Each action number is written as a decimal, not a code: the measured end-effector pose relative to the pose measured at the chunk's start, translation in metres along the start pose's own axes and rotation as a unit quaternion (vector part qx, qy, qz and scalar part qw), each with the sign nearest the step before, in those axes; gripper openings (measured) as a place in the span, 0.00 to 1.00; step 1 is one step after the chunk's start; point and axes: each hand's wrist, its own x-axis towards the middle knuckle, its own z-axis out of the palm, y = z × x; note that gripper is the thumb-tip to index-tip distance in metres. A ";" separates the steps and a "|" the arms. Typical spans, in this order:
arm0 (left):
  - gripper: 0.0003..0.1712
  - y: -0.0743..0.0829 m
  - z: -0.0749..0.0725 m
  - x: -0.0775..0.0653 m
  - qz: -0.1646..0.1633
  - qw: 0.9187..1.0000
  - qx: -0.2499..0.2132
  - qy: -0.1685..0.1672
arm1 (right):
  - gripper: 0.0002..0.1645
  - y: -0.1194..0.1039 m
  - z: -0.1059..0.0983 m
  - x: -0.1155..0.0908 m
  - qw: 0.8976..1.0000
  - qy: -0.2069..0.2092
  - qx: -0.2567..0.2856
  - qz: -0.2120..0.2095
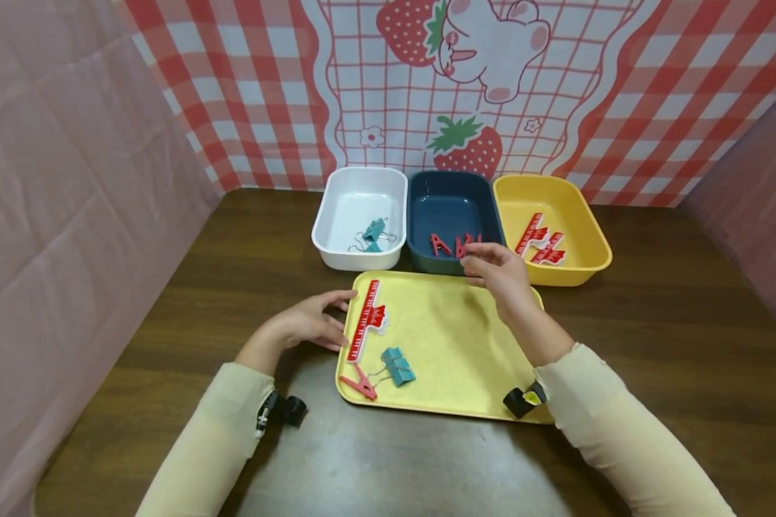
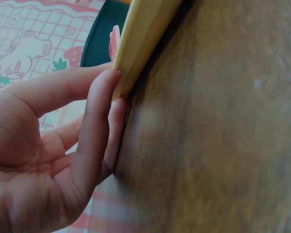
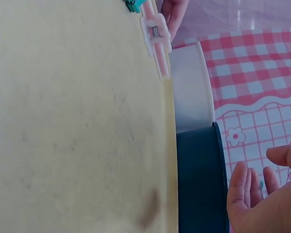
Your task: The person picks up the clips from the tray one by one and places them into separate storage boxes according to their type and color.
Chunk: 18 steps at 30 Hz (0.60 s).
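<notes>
**Lead:** Start at the near side. What lies on the tray?

**Inspector:** On the yellow tray (image 1: 455, 337), by the near left corner: one red peg (image 1: 360, 385). Just beside it, one teal binder clip (image 1: 398, 366); whether its wire handles touch the peg, I cannot tell. Farther up, along the left rim, one long red-and-white clip (image 1: 365, 323).

**Lead:** State of the grip, each side?

**Inspector:** Left grip (image 1: 307, 316): released, fingers against the tray's left rim. Right grip (image 1: 501, 276): fingers parted and slightly bent, nothing visible between them, at the near side of the dark blue bin (image 1: 433, 264).

**Lead:** And the bins?

**Inspector:** The blue one, in the middle, holds red pegs (image 1: 440, 245). The white bin (image 1: 349, 260) on the left holds teal binder clips (image 1: 375, 230); the yellow bin (image 1: 572, 276) on the right, two long red clips (image 1: 533, 233).

**Lead:** Step in hand?

**Inspector:** My judgement: sorting by kind, part done, probably at a peg's release. Three pieces remain.

**Lead:** Next move?

**Inspector:** It should call for the right grip over the tray, lifting one piece without dragging its neighbour.

**Lead:** Surface and room?

**Inspector:** Dark wood-grain counter (image 1: 394, 459), glare at the near middle. Plain pink cloth (image 1: 71, 179) at either side; behind, a checked backdrop (image 1: 246, 93) printed with strawberries.
</notes>
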 end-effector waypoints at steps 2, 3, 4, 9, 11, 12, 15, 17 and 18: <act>0.48 0.000 0.000 0.000 -0.001 1.000 0.000 0.000 | 0.24 0.001 0.000 -0.003 1.000 -0.004 0.007 -0.003; 0.48 0.000 0.000 0.000 -0.001 1.000 0.000 0.000 | 0.24 0.001 0.000 -0.004 1.000 -0.006 0.009 -0.005; 0.47 0.000 0.000 0.000 -0.002 1.000 -0.001 0.000 | 0.24 0.001 -0.001 -0.006 1.000 -0.008 0.009 -0.006; 0.47 0.000 0.000 0.000 0.000 1.000 -0.001 -0.002 | 0.23 0.006 -0.001 -0.012 1.000 -0.021 -0.007 -0.016; 0.47 0.000 0.000 -0.001 0.001 1.000 -0.001 -0.002 | 0.22 0.007 0.000 -0.014 0.999 -0.026 -0.011 -0.019; 0.47 0.000 0.000 0.000 0.002 1.000 0.000 -0.002 | 0.22 0.008 0.000 -0.016 0.999 -0.029 -0.012 -0.020; 0.47 0.000 0.000 0.000 0.002 1.000 0.001 -0.003 | 0.21 0.010 0.001 -0.019 0.999 -0.033 -0.015 -0.026; 0.47 0.000 0.000 0.000 0.003 1.000 0.001 -0.003 | 0.21 0.012 0.002 -0.021 0.999 -0.034 -0.018 -0.028; 0.47 0.000 0.000 0.000 0.003 1.000 0.001 -0.003 | 0.21 0.012 0.002 -0.022 0.999 -0.034 -0.019 -0.029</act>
